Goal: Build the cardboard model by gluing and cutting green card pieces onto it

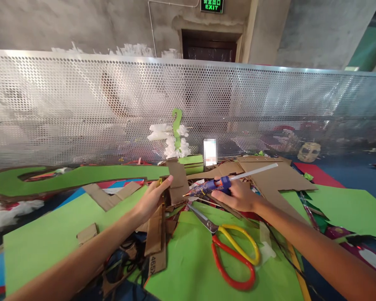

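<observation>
In the middle, my left hand [155, 194] is closed on the left edge of a brown cardboard piece [177, 177], which joins a long green cutout [113, 174] with a curled end at the far left. My right hand [238, 194] is wrapped round a blue hot glue gun [211, 187]. A clear glue stick [255, 170] juts from its back, and the nozzle points left at the cardboard's lower edge; whether it touches, I cannot tell. Just below lie scissors [213, 230] with one red and one yellow handle, their blades pointing up-left on green sheet [188, 271].
Behind the work stands a perforated metal panel [125, 100]. A green hook-shaped cutout with white tufts [177, 133] is upright in front of it. Cardboard scraps [155, 230] and a large cardboard sheet [266, 175] lie around. A dark cord [282, 251] runs under my right forearm.
</observation>
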Tool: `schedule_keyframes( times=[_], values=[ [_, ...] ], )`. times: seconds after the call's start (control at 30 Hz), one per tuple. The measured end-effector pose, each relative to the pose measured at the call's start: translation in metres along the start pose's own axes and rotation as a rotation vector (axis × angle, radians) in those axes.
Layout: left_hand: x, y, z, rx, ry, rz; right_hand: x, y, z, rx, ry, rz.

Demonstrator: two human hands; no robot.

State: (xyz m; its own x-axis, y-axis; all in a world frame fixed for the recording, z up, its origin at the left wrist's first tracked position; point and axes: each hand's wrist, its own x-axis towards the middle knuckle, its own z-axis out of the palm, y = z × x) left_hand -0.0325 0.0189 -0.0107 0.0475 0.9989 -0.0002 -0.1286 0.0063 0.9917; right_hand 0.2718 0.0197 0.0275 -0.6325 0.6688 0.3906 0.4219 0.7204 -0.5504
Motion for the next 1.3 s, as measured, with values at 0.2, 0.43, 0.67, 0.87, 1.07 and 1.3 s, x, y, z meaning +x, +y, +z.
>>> schedule_keyframes(
  times=[0.2,0.43,0.67,0.87,1.07,1.3],
  values=[
    [0.001,0.001,0.000,0.007,-0.007,0.019,-0.002,0.010,0.004,0.106,-0.012,0.003],
    [0.000,0.002,-0.001,0.004,0.023,0.028,0.000,0.001,0.004,0.097,-0.045,0.002],
    [0.000,0.006,0.002,0.002,-0.014,0.051,-0.002,0.004,0.007,-0.014,0.044,0.039],
    [0.001,0.005,0.001,0.037,-0.010,0.065,0.000,0.004,0.007,-0.054,0.033,0.022],
    [0.003,0.003,0.001,0.008,-0.003,0.070,0.002,-0.012,0.012,-0.106,0.014,0.035],
    [0.004,0.005,0.003,0.001,0.011,0.077,0.002,-0.022,0.016,-0.137,0.019,0.024]
  ],
)
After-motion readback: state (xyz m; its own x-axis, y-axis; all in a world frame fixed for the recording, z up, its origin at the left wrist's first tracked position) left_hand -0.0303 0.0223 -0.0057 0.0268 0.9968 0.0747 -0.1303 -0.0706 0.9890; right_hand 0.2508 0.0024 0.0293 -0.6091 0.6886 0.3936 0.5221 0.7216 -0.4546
